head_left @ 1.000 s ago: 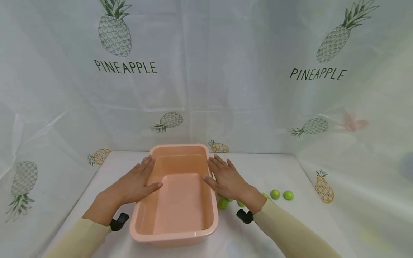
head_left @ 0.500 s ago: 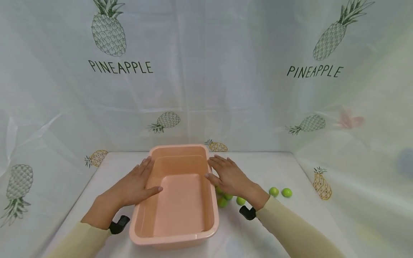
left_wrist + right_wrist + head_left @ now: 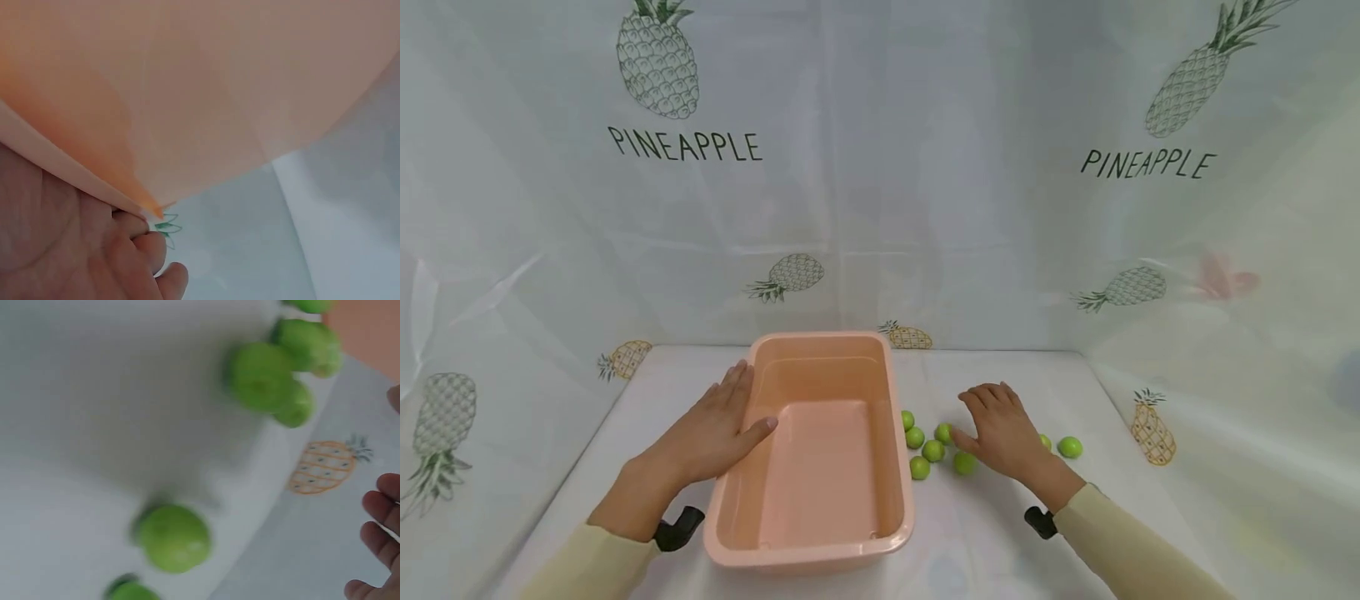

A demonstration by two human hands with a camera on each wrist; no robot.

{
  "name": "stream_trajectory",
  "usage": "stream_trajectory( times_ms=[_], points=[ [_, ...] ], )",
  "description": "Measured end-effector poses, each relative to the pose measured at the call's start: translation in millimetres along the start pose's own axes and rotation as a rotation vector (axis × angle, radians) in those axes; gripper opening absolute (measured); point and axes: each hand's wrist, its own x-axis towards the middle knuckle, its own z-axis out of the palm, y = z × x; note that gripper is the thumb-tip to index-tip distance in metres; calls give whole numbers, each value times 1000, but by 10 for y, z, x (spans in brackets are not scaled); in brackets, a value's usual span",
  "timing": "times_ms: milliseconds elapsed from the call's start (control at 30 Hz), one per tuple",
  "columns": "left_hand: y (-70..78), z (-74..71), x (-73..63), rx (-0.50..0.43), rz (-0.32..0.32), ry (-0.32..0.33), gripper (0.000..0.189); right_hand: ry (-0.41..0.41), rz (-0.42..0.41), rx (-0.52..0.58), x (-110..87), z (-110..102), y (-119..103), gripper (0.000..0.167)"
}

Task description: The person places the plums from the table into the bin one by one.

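A peach-coloured plastic basin [image 3: 820,467] stands on the white table. My left hand [image 3: 703,433] rests along its left rim with the fingers extended, the thumb reaching over the inside. In the left wrist view, the left hand's fingers [image 3: 140,250] lie against the outer side of the basin's wall [image 3: 200,112]. My right hand [image 3: 1000,433] is off the basin, over the table to its right, fingers slightly bent and holding nothing. Several small round green fruits, probably limes [image 3: 933,451], lie between the basin and that hand. In the right wrist view, limes [image 3: 175,537] appear below the hand.
Another lime [image 3: 1070,447] lies to the right of my right hand, with one partly hidden behind the wrist. A pineapple-printed white curtain [image 3: 917,183] hangs behind and at both sides of the table [image 3: 970,550].
My right hand has left the basin's right rim and moved right, over the limes, uncovering several of them. The left hand stays on the left rim.
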Motion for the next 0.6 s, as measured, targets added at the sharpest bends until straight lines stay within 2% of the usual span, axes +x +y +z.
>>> stream_trajectory(
  times_ms=[133,233,433,600],
  points=[
    [40,17,2,25,12,-7,94,0,-40,-34,-247,133,123,55],
    [60,18,-11,42,14,-9,95,-1,-92,-61,-352,235,143,53],
    [89,17,-56,38,5,-7,95,9,-157,-114,-422,382,99,51],
    [109,34,-72,56,16,9,88,-9,-146,-152,-442,438,73,48]
  ],
)
